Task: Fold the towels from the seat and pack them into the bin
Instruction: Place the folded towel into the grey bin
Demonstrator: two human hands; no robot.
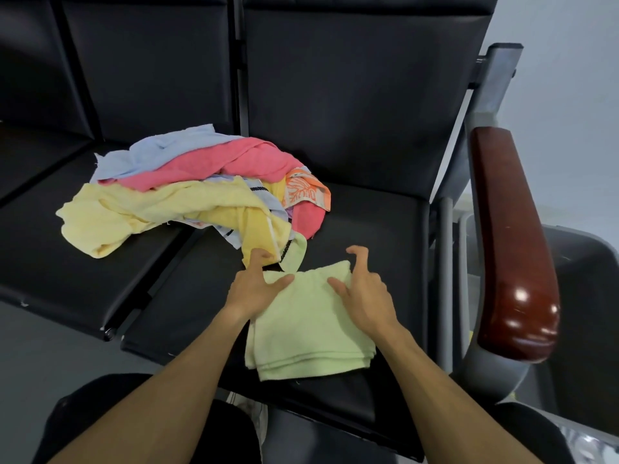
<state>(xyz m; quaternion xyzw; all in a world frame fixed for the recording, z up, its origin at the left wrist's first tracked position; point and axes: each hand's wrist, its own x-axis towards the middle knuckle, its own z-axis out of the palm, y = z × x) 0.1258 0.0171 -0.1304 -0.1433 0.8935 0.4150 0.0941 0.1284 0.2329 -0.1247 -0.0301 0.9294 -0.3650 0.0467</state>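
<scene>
1 green towel (308, 326) is folded on the seat (368, 222), touched by both spread hands (258, 286) (363, 293); pile (187, 195) is left unfolded, nothing binned.

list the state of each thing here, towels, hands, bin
light green towel: folded, flat on the seat, both hands at its far edge
towel pile: unfolded, heaped on the seat
left hand: fingers spread, resting on the green towel
right hand: fingers bent at the towel's far corner, grip unclear
grey bin: beside the armrest, inside hidden
</scene>
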